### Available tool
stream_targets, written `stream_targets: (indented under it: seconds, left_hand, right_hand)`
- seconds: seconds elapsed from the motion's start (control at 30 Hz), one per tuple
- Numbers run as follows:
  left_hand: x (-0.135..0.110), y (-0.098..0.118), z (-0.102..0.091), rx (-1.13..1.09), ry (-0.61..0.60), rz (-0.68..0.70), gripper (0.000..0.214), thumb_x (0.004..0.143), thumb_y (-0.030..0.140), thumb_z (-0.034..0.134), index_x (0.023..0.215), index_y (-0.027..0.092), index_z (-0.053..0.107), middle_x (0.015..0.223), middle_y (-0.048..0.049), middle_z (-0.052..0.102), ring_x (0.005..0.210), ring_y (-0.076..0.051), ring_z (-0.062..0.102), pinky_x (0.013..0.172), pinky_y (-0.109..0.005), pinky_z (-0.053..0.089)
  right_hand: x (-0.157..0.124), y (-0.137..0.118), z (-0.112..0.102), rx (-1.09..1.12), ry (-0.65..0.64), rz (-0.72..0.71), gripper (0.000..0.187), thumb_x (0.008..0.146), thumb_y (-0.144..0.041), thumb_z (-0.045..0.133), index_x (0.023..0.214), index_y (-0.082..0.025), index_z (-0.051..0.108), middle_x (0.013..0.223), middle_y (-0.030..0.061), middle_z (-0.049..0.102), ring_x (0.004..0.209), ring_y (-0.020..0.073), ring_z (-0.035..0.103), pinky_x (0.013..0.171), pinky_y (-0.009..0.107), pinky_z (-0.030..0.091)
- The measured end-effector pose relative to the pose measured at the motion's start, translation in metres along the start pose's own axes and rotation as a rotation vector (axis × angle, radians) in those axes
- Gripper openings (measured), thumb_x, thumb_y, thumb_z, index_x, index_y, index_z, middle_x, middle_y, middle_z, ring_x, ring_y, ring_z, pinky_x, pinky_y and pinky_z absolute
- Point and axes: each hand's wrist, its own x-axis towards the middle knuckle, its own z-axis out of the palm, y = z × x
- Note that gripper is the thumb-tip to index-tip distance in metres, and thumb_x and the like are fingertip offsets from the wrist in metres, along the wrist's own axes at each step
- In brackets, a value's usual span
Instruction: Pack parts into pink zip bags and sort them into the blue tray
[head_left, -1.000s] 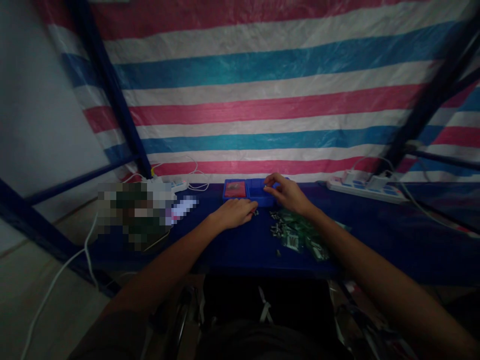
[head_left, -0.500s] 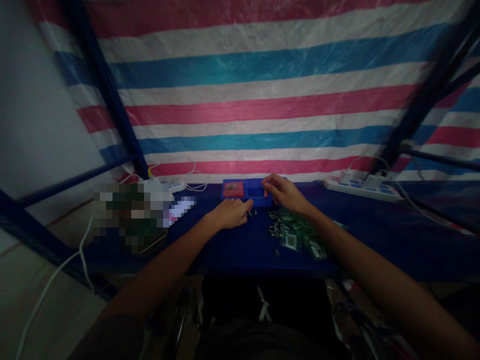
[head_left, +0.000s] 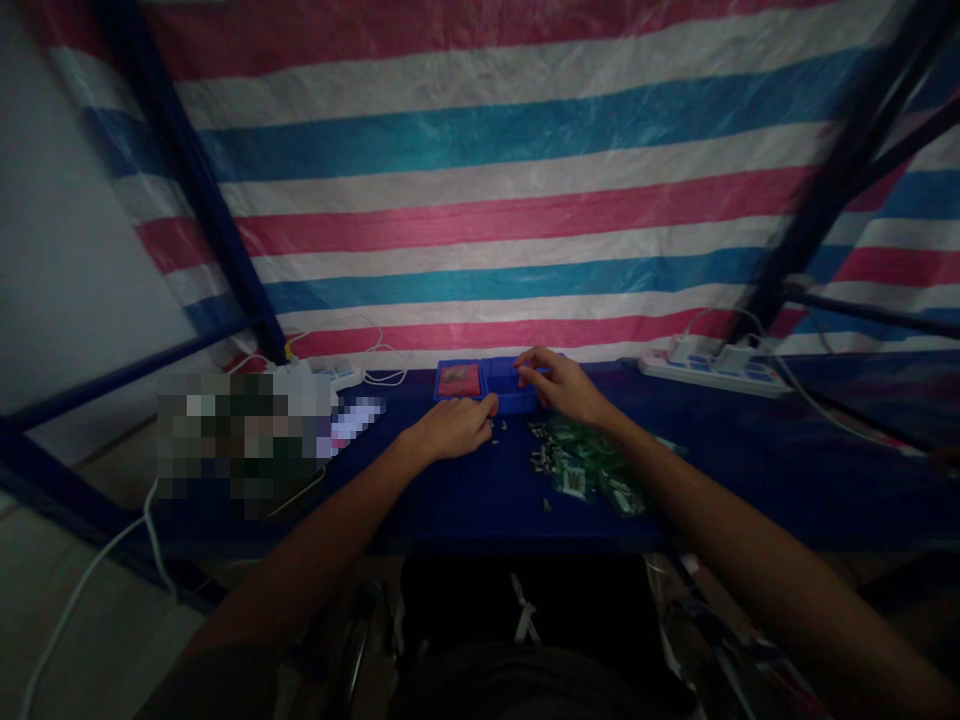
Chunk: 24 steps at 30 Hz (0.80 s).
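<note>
My left hand (head_left: 456,427) rests on the blue table just in front of a blue plastic box (head_left: 513,403). Its fingers are curled together by a few tiny metal pieces (head_left: 504,426); whatever they grip is hidden. Over the box's right compartment hovers my right hand (head_left: 564,387), thumb and forefinger pinched; anything between the tips is too small to make out. A red-pink panel with a greyish patch (head_left: 459,379) fills the left compartment. Below my right wrist lie a heap of small metal parts (head_left: 541,452) and several clear-green plastic packets (head_left: 574,480).
A power strip (head_left: 712,374) with plugs and white cables stands at the back right, another (head_left: 346,379) at the back left. Blurred-out items and a lit phone-like slab (head_left: 352,425) lie on the left. Blue metal posts (head_left: 251,290) and a striped sheet (head_left: 480,230) bound the table.
The whole scene has shifted slightly left as the camera turned. Both hands keep nearly the same places by the box, with the right hand's fingers still pinched.
</note>
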Motion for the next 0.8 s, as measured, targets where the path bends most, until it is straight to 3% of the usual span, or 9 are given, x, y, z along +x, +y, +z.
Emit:
stream_targets:
  seconds: [0.17,0.27,0.43,0.6,0.8]
  left_hand:
    - [-0.0002,0.0031,0.0023,-0.019,0.012,0.008,0.051,0.104,0.062,0.046,0.132,0.02,0.054,0.105,-0.013,0.075,0.093,-0.029,0.073,0.079,-0.036,0.051]
    - [-0.0004,0.0046,0.0017,-0.029,0.028,0.041,0.056,0.102,0.068,0.047,0.129,0.02,0.058,0.111,-0.0137,0.074,0.098,-0.03,0.072,0.08,-0.036,0.052]
    - [0.0003,0.0056,0.0004,-0.065,0.069,0.079,0.046,0.101,0.062,0.056,0.118,0.019,0.059,0.108,-0.0097,0.073,0.095,-0.026,0.071,0.077,-0.033,0.049]
    - [0.0024,0.0024,0.0052,-0.081,0.029,0.115,0.029,0.102,0.049,0.062,0.1,0.02,0.062,0.101,-0.0056,0.072,0.092,-0.022,0.069,0.074,-0.029,0.046]
    - [0.0046,-0.0006,0.0068,-0.13,0.029,0.14,0.022,0.102,0.041,0.064,0.098,0.02,0.067,0.098,-0.0044,0.072,0.091,-0.021,0.069,0.073,-0.029,0.046]
  right_hand:
    - [-0.0013,-0.0018,0.0001,-0.013,-0.015,-0.005,0.023,0.101,-0.046,0.058,0.11,-0.025,0.061,0.084,0.0023,0.069,0.048,0.0119,0.053,0.046,0.03,0.044]
    - [-0.0015,-0.0022,0.0002,-0.019,-0.022,-0.008,0.023,0.101,-0.047,0.058,0.108,-0.025,0.061,0.084,0.0023,0.069,0.049,0.0124,0.054,0.046,0.03,0.045]
    - [-0.0014,-0.0017,0.0,-0.027,-0.016,-0.009,0.023,0.102,-0.046,0.058,0.11,-0.025,0.062,0.085,0.0026,0.069,0.049,0.0121,0.054,0.046,0.03,0.044]
    - [-0.0015,0.0003,0.0005,-0.021,-0.024,-0.004,0.024,0.102,-0.046,0.057,0.11,-0.025,0.062,0.086,0.0019,0.068,0.05,0.0116,0.055,0.046,0.028,0.044]
    - [0.0,-0.0056,-0.0011,0.134,-0.03,0.023,0.024,0.097,-0.045,0.065,0.111,-0.025,0.065,0.101,0.0042,0.07,0.049,0.0095,0.055,0.043,0.028,0.042]
